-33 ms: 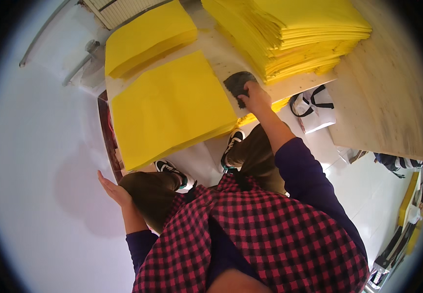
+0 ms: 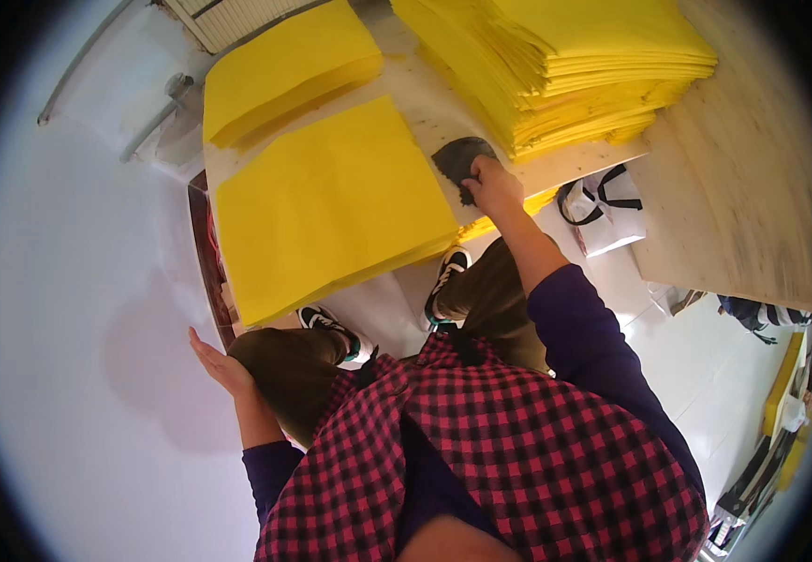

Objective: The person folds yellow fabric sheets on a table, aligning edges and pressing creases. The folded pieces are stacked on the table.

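My right hand (image 2: 497,187) is on a dark grey, flat piece with a ragged edge (image 2: 458,157), its fingers curled over the near right side. The piece lies on the pale tabletop (image 2: 413,92), between a wide yellow stack and a taller one; its material is unclear. The wide stack of yellow sheets (image 2: 336,201) sits left of that hand, along the table's near edge. My left hand (image 2: 225,367) is held beside my left knee, fingers stretched out and nothing in it.
Another yellow stack (image 2: 289,66) stands at the far left, and a tall pile of folded yellow sheets (image 2: 575,80) at the far right. A wooden panel (image 2: 743,187) rises on the right. Below the table's right side stands a white bag with black handles (image 2: 612,220). A white wall (image 2: 59,309) borders the left.
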`<state>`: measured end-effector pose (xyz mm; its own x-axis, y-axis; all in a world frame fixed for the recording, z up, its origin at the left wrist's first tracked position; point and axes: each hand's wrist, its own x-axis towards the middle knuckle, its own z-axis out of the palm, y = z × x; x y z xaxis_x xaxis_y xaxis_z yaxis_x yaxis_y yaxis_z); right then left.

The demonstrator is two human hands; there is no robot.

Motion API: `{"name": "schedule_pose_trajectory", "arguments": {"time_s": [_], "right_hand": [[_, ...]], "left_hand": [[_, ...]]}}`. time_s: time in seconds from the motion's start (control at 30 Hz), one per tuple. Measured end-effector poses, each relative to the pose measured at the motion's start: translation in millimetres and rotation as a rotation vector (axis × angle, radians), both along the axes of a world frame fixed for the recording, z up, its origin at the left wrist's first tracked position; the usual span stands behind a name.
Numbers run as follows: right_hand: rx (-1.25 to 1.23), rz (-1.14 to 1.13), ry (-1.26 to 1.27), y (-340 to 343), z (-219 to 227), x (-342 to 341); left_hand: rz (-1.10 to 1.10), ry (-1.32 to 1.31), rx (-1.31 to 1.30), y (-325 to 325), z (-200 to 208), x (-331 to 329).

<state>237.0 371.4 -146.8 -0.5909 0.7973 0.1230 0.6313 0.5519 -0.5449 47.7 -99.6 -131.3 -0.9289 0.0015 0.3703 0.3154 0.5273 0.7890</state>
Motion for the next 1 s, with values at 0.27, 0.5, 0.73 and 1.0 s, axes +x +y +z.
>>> {"name": "schedule_pose_trajectory", "arguments": {"time_s": [0.27, 0.5, 0.73, 1.0], "right_hand": [[-0.019, 0.013, -0.043, 10.5, -11.7, -1.3], [-0.014, -0.011, 0.129, 14.0, -24.6, 6.3], [0.022, 0.081, 0.192, 13.9, -26.4, 12.2], [-0.035, 0.14, 0.452, -13.7, 7.7, 15.6]], "left_hand": [[-0.042, 0.042, -0.015, -5.2, -20.1, -10.8], [-0.065, 0.085, -0.015, -4.3, -22.8, -11.8], [-0.087, 0.122, 0.022, -5.0, -22.3, -10.9], [-0.093, 0.15, -0.011, -2.9, -18.4, -8.3]]}}
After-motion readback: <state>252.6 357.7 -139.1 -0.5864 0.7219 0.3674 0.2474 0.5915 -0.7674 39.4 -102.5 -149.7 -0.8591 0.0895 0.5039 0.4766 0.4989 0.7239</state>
